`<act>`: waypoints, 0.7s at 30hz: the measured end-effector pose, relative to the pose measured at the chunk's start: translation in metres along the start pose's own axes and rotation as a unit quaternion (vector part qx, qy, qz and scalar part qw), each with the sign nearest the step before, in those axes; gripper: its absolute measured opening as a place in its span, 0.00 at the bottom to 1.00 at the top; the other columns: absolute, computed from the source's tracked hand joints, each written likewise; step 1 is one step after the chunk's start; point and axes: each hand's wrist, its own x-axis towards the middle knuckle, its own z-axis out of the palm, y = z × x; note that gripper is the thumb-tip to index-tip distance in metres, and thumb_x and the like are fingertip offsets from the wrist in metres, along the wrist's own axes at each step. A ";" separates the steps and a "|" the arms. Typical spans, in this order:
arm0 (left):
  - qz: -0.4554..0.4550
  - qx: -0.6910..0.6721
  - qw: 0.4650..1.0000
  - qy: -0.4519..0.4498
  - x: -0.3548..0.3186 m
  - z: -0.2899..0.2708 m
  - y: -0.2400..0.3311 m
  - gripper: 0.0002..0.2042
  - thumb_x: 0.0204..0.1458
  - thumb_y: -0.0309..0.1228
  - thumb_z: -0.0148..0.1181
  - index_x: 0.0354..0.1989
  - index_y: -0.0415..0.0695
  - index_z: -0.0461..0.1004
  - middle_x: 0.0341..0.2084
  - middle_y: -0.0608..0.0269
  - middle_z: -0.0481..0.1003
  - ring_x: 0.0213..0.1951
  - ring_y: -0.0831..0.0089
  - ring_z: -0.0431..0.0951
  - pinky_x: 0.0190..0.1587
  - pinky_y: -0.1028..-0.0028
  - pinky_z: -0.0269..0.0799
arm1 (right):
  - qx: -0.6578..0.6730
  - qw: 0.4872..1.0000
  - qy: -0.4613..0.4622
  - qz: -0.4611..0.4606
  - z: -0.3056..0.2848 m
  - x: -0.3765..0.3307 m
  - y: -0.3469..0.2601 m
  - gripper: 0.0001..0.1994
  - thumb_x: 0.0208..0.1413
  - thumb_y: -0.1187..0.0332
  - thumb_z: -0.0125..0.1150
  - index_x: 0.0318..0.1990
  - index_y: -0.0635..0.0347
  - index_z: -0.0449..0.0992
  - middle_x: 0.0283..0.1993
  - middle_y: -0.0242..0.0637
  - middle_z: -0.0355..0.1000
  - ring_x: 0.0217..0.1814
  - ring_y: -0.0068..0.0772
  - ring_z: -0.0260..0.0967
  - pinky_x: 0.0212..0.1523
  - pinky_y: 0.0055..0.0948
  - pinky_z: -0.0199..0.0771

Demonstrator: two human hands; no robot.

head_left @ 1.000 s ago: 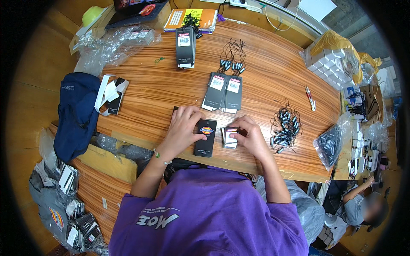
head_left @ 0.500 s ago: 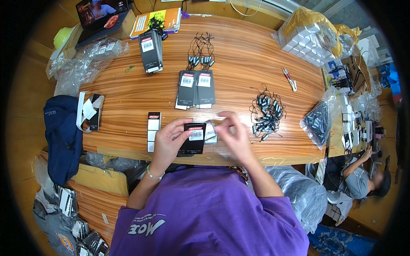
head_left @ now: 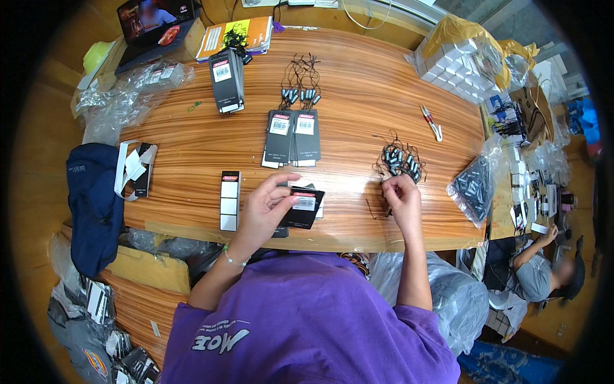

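Note:
My left hand (head_left: pixel 263 206) is closed on the edge of a black hang tag (head_left: pixel 303 217) with a red-topped white barcode sticker, held above the table's front edge. Under it, more tags lie partly covered. Off to the right, the fingers of my right hand (head_left: pixel 401 193) are pinched at the near side of a pile of black hang tag strings (head_left: pixel 404 155) with bluish-grey plastic ends; a loose string trails beside the fingertips. Left of my left hand lies a narrow black card (head_left: pixel 229 203) with white blocks.
Two stacks of stickered tags (head_left: pixel 279 142) with strings lie mid-table. A taller tag stack (head_left: pixel 225 83) stands farther back. Red-handled snips (head_left: pixel 431 121) and a plastic bag of dark strings (head_left: pixel 471 190) are at the right. A co-worker (head_left: pixel 540 272) sits far right.
My right hand has moved right, from beside the held tag to the string pile, and its fingers have closed there. The tag in my left hand has shifted slightly right and tilted.

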 end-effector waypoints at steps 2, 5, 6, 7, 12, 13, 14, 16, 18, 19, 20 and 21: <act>-0.004 -0.015 0.999 -0.035 0.002 0.003 -0.002 0.11 0.51 0.19 0.53 0.44 0.35 0.67 0.36 0.58 0.75 0.38 0.79 0.74 0.43 0.81 0.69 | 0.205 0.977 0.005 0.064 -0.001 0.003 -0.003 0.03 0.50 0.74 0.57 0.28 0.63 0.73 0.25 0.28 0.66 0.27 0.19 0.60 0.31 0.17 0.60; -0.001 -0.024 0.994 -0.109 0.013 0.017 0.000 0.09 0.51 0.20 0.53 0.41 0.34 0.68 0.38 0.57 0.74 0.40 0.77 0.74 0.45 0.79 0.69 | 0.381 0.917 -0.029 0.115 -0.001 0.004 -0.018 0.02 0.52 0.74 0.55 0.31 0.61 0.73 0.29 0.26 0.68 0.28 0.16 0.60 0.33 0.16 0.60; -0.018 -0.065 0.989 -0.129 0.016 0.025 0.010 0.08 0.50 0.20 0.54 0.39 0.33 0.70 0.39 0.57 0.74 0.41 0.76 0.74 0.47 0.77 0.69 | 0.417 0.900 -0.040 0.120 0.003 0.003 -0.030 0.02 0.52 0.74 0.55 0.32 0.61 0.72 0.29 0.26 0.68 0.28 0.16 0.60 0.34 0.16 0.60; -0.011 -0.067 0.988 -0.140 0.020 0.033 0.010 0.08 0.50 0.20 0.54 0.38 0.34 0.71 0.38 0.58 0.74 0.41 0.76 0.74 0.47 0.78 0.70 | 0.452 0.882 -0.052 0.124 0.009 0.001 -0.039 0.02 0.52 0.74 0.55 0.32 0.62 0.72 0.28 0.26 0.68 0.28 0.16 0.60 0.34 0.16 0.61; -0.028 -0.028 0.978 -0.206 0.034 0.049 0.001 0.07 0.50 0.21 0.55 0.38 0.34 0.72 0.34 0.60 0.74 0.39 0.78 0.74 0.44 0.79 0.70 | 0.521 0.840 -0.055 0.140 0.037 -0.007 -0.065 0.04 0.53 0.74 0.54 0.35 0.62 0.71 0.31 0.32 0.69 0.30 0.17 0.61 0.36 0.17 0.61; -0.025 -0.028 0.979 -0.199 0.034 0.048 0.000 0.07 0.50 0.20 0.55 0.38 0.33 0.72 0.33 0.61 0.74 0.39 0.79 0.74 0.43 0.79 0.70 | 0.561 0.811 -0.081 0.147 0.038 -0.005 -0.065 0.04 0.53 0.74 0.53 0.36 0.61 0.70 0.32 0.33 0.69 0.30 0.17 0.62 0.36 0.17 0.62; -0.024 -0.028 0.980 -0.193 0.034 0.048 0.000 0.07 0.50 0.20 0.55 0.38 0.33 0.72 0.32 0.61 0.74 0.38 0.79 0.74 0.42 0.79 0.70 | 0.599 0.779 -0.105 0.156 0.038 -0.004 -0.064 0.05 0.53 0.74 0.53 0.38 0.61 0.69 0.32 0.35 0.70 0.31 0.18 0.63 0.36 0.17 0.62; -0.022 -0.025 0.984 -0.174 0.033 0.046 -0.003 0.07 0.50 0.20 0.55 0.37 0.32 0.72 0.30 0.63 0.75 0.35 0.80 0.74 0.41 0.80 0.71 | 0.651 0.726 -0.156 0.159 0.039 0.002 -0.049 0.08 0.53 0.75 0.51 0.41 0.59 0.66 0.31 0.39 0.70 0.33 0.23 0.66 0.38 0.20 0.65; -0.031 -0.026 0.982 -0.184 0.032 0.042 -0.006 0.07 0.50 0.20 0.55 0.37 0.32 0.72 0.30 0.62 0.75 0.35 0.80 0.74 0.40 0.80 0.71 | 0.676 0.707 -0.126 0.166 0.037 0.007 -0.054 0.08 0.54 0.75 0.51 0.42 0.59 0.65 0.31 0.39 0.70 0.34 0.27 0.66 0.39 0.23 0.66; -0.035 -0.026 0.981 -0.189 0.031 0.039 -0.007 0.07 0.50 0.20 0.55 0.37 0.32 0.72 0.30 0.62 0.75 0.36 0.80 0.74 0.40 0.80 0.71 | 0.688 0.697 -0.110 0.169 0.036 0.010 -0.056 0.09 0.54 0.75 0.51 0.42 0.59 0.65 0.31 0.40 0.70 0.34 0.28 0.67 0.39 0.24 0.67; -0.042 -0.014 0.981 -0.187 0.029 0.037 -0.009 0.07 0.50 0.20 0.55 0.37 0.33 0.72 0.30 0.62 0.75 0.36 0.80 0.74 0.40 0.81 0.71 | 0.688 0.700 -0.094 0.166 0.033 0.015 -0.055 0.09 0.54 0.75 0.51 0.42 0.60 0.65 0.31 0.40 0.69 0.35 0.31 0.67 0.40 0.28 0.68; -0.048 -0.002 0.981 -0.186 0.027 0.034 -0.010 0.07 0.50 0.21 0.55 0.37 0.33 0.72 0.30 0.62 0.75 0.36 0.80 0.74 0.40 0.81 0.71 | 0.680 0.714 -0.089 0.142 0.030 0.020 -0.051 0.08 0.55 0.75 0.50 0.43 0.59 0.64 0.31 0.40 0.69 0.37 0.31 0.67 0.41 0.29 0.68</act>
